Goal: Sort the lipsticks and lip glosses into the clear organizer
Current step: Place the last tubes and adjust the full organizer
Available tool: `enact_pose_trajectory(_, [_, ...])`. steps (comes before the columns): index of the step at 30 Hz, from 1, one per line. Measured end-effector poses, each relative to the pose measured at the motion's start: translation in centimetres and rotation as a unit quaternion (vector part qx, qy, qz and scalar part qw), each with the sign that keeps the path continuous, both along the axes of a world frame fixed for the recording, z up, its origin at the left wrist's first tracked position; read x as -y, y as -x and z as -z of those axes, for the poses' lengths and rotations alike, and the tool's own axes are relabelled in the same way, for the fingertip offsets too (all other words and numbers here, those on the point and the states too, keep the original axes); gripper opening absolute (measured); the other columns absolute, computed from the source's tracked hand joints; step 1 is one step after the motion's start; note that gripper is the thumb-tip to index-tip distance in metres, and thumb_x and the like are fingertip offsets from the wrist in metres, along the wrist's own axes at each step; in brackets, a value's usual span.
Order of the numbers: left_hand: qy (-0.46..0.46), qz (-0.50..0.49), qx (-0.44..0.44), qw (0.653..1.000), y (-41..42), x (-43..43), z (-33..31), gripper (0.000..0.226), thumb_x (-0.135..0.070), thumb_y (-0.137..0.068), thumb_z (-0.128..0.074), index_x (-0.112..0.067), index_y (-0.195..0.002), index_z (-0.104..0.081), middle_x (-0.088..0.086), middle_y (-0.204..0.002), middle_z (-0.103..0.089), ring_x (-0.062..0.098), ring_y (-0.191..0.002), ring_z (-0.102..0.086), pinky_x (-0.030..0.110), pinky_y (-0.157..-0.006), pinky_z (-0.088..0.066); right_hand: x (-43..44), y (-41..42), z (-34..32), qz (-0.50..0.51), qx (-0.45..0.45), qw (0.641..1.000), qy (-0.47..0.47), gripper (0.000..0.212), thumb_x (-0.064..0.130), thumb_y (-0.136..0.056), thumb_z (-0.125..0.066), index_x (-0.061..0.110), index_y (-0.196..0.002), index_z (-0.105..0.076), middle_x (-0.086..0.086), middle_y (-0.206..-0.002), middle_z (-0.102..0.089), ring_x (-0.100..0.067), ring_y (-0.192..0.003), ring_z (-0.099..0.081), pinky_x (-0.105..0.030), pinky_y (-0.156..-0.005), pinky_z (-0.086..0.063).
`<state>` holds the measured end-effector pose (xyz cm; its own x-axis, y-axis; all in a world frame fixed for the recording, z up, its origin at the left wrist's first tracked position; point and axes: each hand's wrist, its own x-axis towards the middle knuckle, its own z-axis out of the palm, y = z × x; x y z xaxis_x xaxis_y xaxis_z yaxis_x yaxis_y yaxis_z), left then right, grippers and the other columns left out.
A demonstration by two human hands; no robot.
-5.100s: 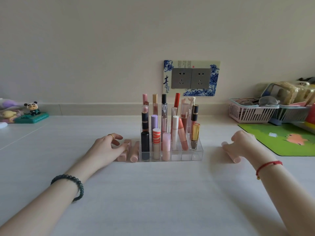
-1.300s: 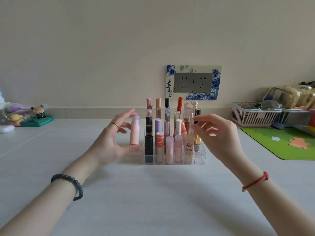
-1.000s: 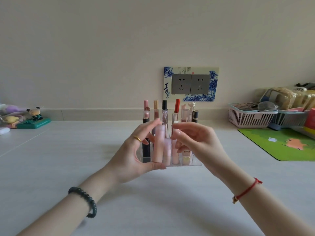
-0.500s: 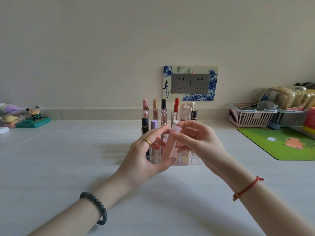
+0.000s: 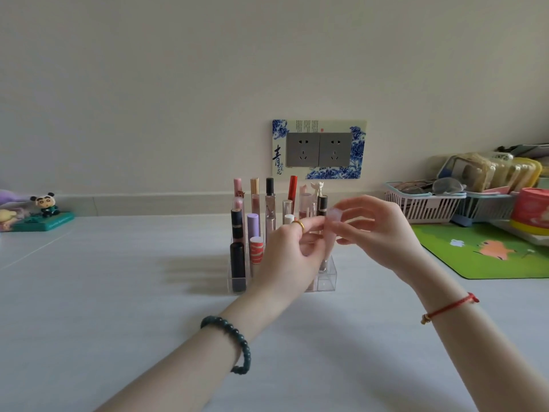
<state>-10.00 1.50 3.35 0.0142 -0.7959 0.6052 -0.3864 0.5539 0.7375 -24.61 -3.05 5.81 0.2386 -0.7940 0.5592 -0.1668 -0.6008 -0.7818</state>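
Note:
A clear organizer [image 5: 326, 281] stands mid-table, holding several upright lipsticks and glosses, among them a black lipstick [image 5: 237, 260] at its front left. A pale pink lip tube [image 5: 332, 226] hovers over the organizer's right side, tilted. My left hand [image 5: 289, 257] and my right hand [image 5: 374, 230] both hold that tube between fingertips and thumb, left hand low on it, right hand at its upper end. My hands hide the middle front slots.
A wall socket plate [image 5: 319, 150] sits behind the organizer. White and blue baskets [image 5: 427, 203] and a red tin [image 5: 531, 209] stand at the back right, beside a green mat [image 5: 487, 251]. A panda figurine [image 5: 46, 203] is at the far left.
My left hand lifted the pink tube from beside the organizer to in front of it; my right hand came in and took its upper end, and both moved right.

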Motion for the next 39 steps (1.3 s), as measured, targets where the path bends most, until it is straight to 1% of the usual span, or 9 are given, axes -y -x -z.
enact_pose_trajectory(5, [-0.028, 0.004, 0.014, 0.999, 0.8, 0.2, 0.9, 0.035, -0.011, -0.087, -0.053, -0.015, -0.121, -0.059, -0.024, -0.086, -0.062, -0.016, -0.079, -0.061, 0.003, -0.073, -0.046, 0.9, 0.4, 0.8, 0.050, -0.058, 0.997, 0.000, 0.018, 0.011, -0.071, -0.074, 0.020, -0.083, -0.065, -0.001, -0.079, -0.069, -0.016, -0.062, -0.069, -0.035, -0.063, -0.059])
enact_pose_trajectory(8, [-0.045, -0.002, 0.031, 0.999, 0.7, 0.1, 1.3, 0.038, -0.007, -0.087, -0.051, -0.015, -0.123, -0.057, -0.016, -0.094, -0.063, -0.012, -0.084, -0.061, 0.005, -0.076, -0.047, 1.2, 0.1, 1.5, 0.063, -0.081, 0.995, -0.003, 0.018, 0.014, -0.072, -0.074, 0.013, -0.088, -0.067, -0.007, -0.081, -0.069, -0.021, -0.066, -0.069, -0.039, -0.067, -0.058])
enact_pose_trajectory(15, [-0.052, -0.018, 0.059, 0.997, 0.8, -0.4, 2.0, 0.043, -0.004, -0.086, -0.048, -0.017, -0.126, -0.055, 0.002, -0.105, -0.070, 0.005, -0.093, -0.067, 0.023, -0.087, -0.053, 1.5, -0.4, 2.5, 0.091, -0.137, 0.986, 0.001, 0.013, 0.019, -0.069, -0.077, 0.019, -0.076, -0.065, 0.004, -0.069, -0.065, -0.004, -0.059, -0.061, -0.015, -0.058, -0.051])
enact_pose_trajectory(19, [-0.043, -0.028, 0.086, 0.995, 1.0, -0.5, 2.2, 0.042, -0.006, -0.087, -0.051, -0.018, -0.127, -0.054, -0.001, -0.113, -0.068, 0.002, -0.098, -0.064, 0.018, -0.090, -0.050, 1.7, -0.6, 3.0, 0.106, -0.168, 0.980, -0.015, 0.015, 0.020, -0.067, -0.078, 0.019, -0.077, -0.066, 0.004, -0.066, -0.065, -0.008, -0.058, -0.061, -0.007, -0.053, -0.045])
enact_pose_trajectory(24, [-0.023, -0.037, 0.074, 0.996, 0.0, -0.5, 1.7, 0.041, -0.004, -0.085, -0.052, -0.016, -0.125, -0.056, 0.000, -0.110, -0.069, 0.005, -0.091, -0.066, 0.016, -0.085, -0.051, 1.5, -0.8, 3.1, 0.104, -0.173, 0.979, -0.011, 0.008, 0.021, -0.072, -0.072, 0.020, -0.076, -0.065, 0.001, -0.067, -0.066, -0.019, -0.067, -0.066, -0.030, -0.068, -0.056])
enact_pose_trajectory(26, [0.034, -0.073, 0.113, 0.990, -0.7, -0.5, 1.3, 0.040, -0.005, -0.084, -0.056, -0.017, -0.123, -0.058, -0.006, -0.107, -0.068, 0.008, -0.087, -0.066, 0.011, -0.082, -0.049, 1.4, -0.7, 3.0, 0.106, -0.182, 0.977, -0.012, 0.010, 0.022, -0.073, -0.071, 0.017, -0.081, -0.067, 0.004, -0.066, -0.065, -0.019, -0.067, -0.065, -0.030, -0.068, -0.055])
enact_pose_trajectory(29, [0.083, -0.150, 0.236, 0.957, -2.0, 0.0, 0.6, 0.039, -0.012, -0.084, -0.058, -0.019, -0.123, -0.058, 0.000, -0.100, -0.070, 0.019, -0.098, -0.059, 0.022, -0.089, -0.040, 1.3, -0.4, 2.6, 0.102, -0.188, 0.977, -0.023, 0.019, 0.025, -0.072, -0.072, 0.017, -0.088, -0.066, 0.006, -0.066, -0.065, -0.014, -0.065, -0.064, -0.025, -0.063, -0.053])
enact_pose_trajectory(33, [0.070, -0.193, 0.391, 0.897, -2.9, 1.0, 0.4, 0.038, -0.029, -0.089, -0.053, -0.025, -0.127, -0.053, -0.004, -0.117, -0.065, 0.018, -0.112, -0.048, 0.028, -0.091, -0.027, 1.5, 0.3, 2.1, 0.102, -0.180, 0.978, -0.035, 0.026, 0.031, -0.068, -0.075, 0.019, -0.089, -0.065, 0.004, -0.071, -0.068, -0.011, -0.066, -0.065, -0.024, -0.059, -0.053])
enact_pose_trajectory(39, [0.063, -0.202, 0.422, 0.882, -2.7, 2.0, 0.5, 0.039, -0.038, -0.089, -0.051, -0.028, -0.126, -0.053, -0.004, -0.118, -0.064, 0.019, -0.110, -0.047, 0.030, -0.087, -0.023, 1.8, 0.2, 2.7, 0.104, -0.212, 0.970, -0.060, 0.026, 0.031, -0.068, -0.076, 0.018, -0.088, -0.065, 0.003, -0.072, -0.068, -0.008, -0.062, -0.063, -0.019, -0.054, -0.050])
